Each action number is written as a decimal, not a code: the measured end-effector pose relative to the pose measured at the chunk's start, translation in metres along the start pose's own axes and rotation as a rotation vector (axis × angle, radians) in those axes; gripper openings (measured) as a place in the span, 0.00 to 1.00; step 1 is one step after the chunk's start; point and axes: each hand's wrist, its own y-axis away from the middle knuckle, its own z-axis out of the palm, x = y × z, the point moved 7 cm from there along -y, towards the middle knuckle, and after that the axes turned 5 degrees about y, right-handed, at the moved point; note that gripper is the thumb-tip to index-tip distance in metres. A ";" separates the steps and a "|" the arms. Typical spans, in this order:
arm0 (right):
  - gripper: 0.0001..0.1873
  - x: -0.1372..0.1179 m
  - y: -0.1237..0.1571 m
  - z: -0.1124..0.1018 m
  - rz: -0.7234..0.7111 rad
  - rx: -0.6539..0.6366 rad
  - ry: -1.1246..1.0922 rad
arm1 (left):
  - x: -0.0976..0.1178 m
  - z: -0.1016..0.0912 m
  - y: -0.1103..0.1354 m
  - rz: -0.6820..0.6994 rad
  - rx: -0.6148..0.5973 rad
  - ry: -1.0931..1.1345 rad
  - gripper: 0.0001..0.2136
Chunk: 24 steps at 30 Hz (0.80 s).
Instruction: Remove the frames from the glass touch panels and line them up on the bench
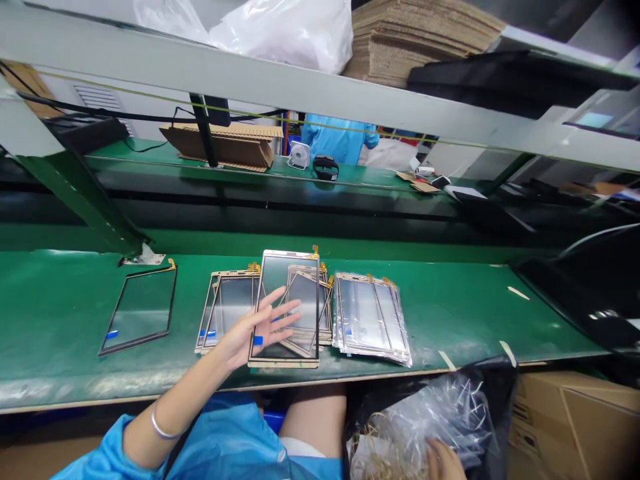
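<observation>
My left hand, its fingers spread, holds a glass touch panel with a dark border, an orange flex tail and a blue tab. The fingers show in the area of the clear glass. Behind and beside the held panel, more framed panels lie overlapping on the green bench. To their right is a stack of panels in clear film. My right hand, cut off by the lower edge, is at crumpled clear plastic film in a black bag. Its grip is unclear.
A single panel lies at the left of the green bench. A green post rises behind it. Cardboard boxes stand low on the right. Beyond the bench is a person in blue. Cardboard sheets rest on the upper shelf.
</observation>
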 end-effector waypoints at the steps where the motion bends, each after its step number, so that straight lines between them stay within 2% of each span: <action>1: 0.31 -0.027 0.005 0.011 -0.026 -0.006 -0.063 | -0.001 0.004 0.001 0.009 -0.025 0.001 0.25; 4: 0.23 -0.132 0.025 0.049 -0.169 -0.296 -0.340 | -0.007 0.015 0.004 0.013 -0.085 -0.017 0.25; 6: 0.19 -0.199 0.038 0.057 -0.305 -0.418 -0.434 | -0.010 0.020 0.007 0.020 -0.100 -0.039 0.24; 7: 0.17 -0.225 0.042 0.058 -0.375 -0.465 -0.442 | -0.010 0.022 0.009 0.027 -0.100 -0.052 0.23; 9: 0.13 -0.258 0.046 0.058 -0.499 -0.511 -0.386 | -0.010 0.024 0.013 0.047 -0.092 -0.082 0.22; 11: 0.13 -0.271 0.045 0.056 -0.587 -0.506 -0.272 | -0.009 0.025 0.019 0.068 -0.080 -0.112 0.22; 15: 0.16 -0.276 0.043 0.052 -0.732 -0.398 -0.064 | -0.007 0.028 0.028 0.131 -0.036 -0.161 0.22; 19: 0.16 -0.284 0.047 0.052 -0.866 -0.328 0.027 | -0.010 0.033 0.035 0.182 -0.009 -0.172 0.22; 21: 0.15 -0.289 0.050 0.053 -0.889 -0.341 0.003 | -0.011 0.034 0.036 0.192 -0.001 -0.174 0.22; 24: 0.14 -0.304 0.056 0.052 -0.857 -0.490 -0.184 | -0.013 0.028 0.033 0.206 0.019 -0.183 0.22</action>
